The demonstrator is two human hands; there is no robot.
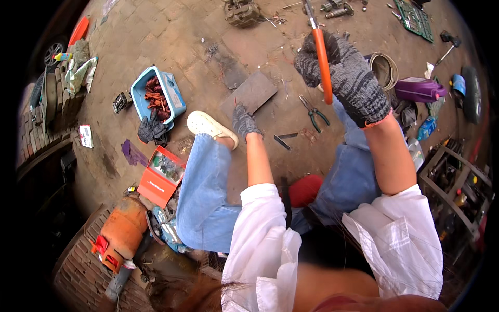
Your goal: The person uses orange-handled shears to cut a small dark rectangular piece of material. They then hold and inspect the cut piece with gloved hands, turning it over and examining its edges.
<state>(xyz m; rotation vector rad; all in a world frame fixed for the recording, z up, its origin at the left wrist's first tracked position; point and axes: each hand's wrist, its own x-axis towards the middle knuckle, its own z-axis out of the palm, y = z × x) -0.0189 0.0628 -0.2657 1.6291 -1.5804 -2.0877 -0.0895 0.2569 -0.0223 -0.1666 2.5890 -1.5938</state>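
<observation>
High on the right, my right hand (338,70), in a grey and black knit glove, is closed round an orange-handled tool (322,62). A metal shaft runs up from its grip, and the tool's head lies outside the picture. My left hand (245,120), gloved alike, rests low at the near edge of a flat, dark metal plate (254,93) on the ground. Its fingers are drawn together, with a thin reddish tip (235,100) showing beyond them; the rest of that thing is hidden. Pliers with dark and teal handles (313,112) lie opened to the right of the plate.
A blue tub (176,96) of reddish-brown coils stands at left, a dark glove (152,130) on its edge. Nearer are a red box (158,184) and an orange cylinder (125,226). A purple jug (418,89), wire coil (383,72) and green tool case (414,21) lie right.
</observation>
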